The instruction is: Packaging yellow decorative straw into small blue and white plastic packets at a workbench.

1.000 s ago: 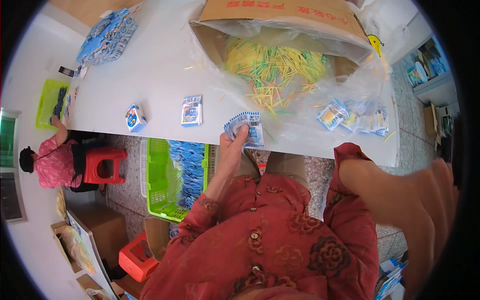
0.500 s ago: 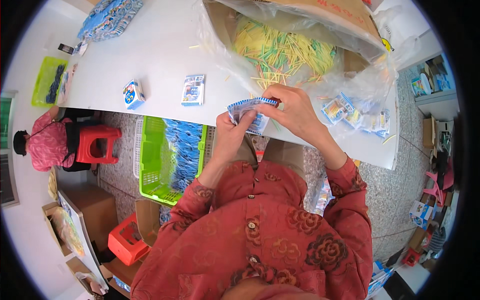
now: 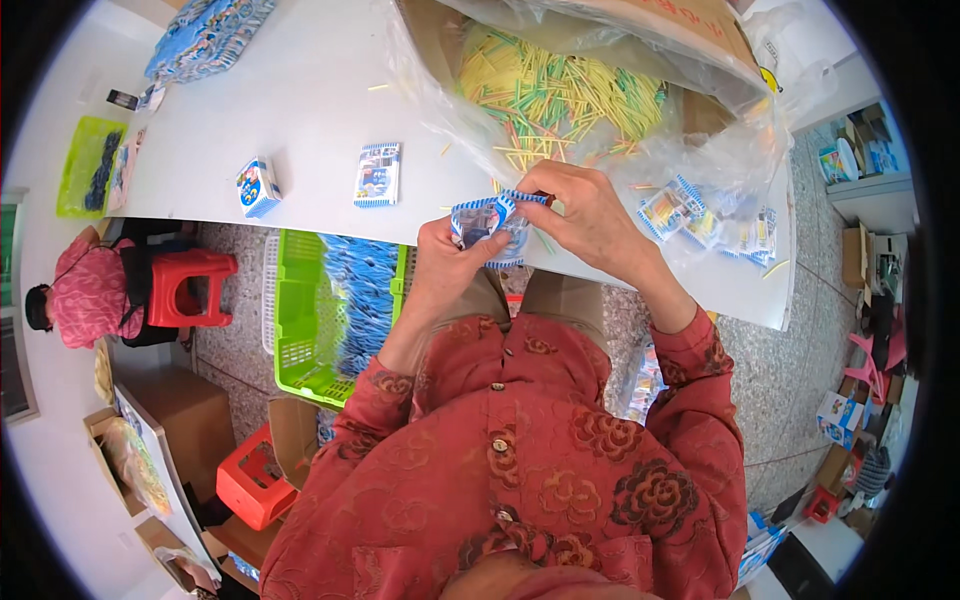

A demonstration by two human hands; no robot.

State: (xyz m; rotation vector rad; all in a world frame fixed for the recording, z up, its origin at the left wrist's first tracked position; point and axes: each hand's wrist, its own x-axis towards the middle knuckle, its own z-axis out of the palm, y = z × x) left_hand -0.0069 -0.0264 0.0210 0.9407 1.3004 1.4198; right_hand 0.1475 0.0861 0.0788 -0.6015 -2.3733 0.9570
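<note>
Right hand [image 3: 592,217] moved in to blue-white packet [image 3: 482,222], left hand [image 3: 448,264] holding it

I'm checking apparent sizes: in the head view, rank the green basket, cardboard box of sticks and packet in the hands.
Largest: cardboard box of sticks
Next: green basket
Smallest: packet, partly covered by the hands

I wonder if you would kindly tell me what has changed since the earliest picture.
The right hand has come in leftward from the far right and now grips the upper edge of the packet. The left hand has kept hold of that packet throughout. The sticks, the green crate and the white table look as they were.
</note>
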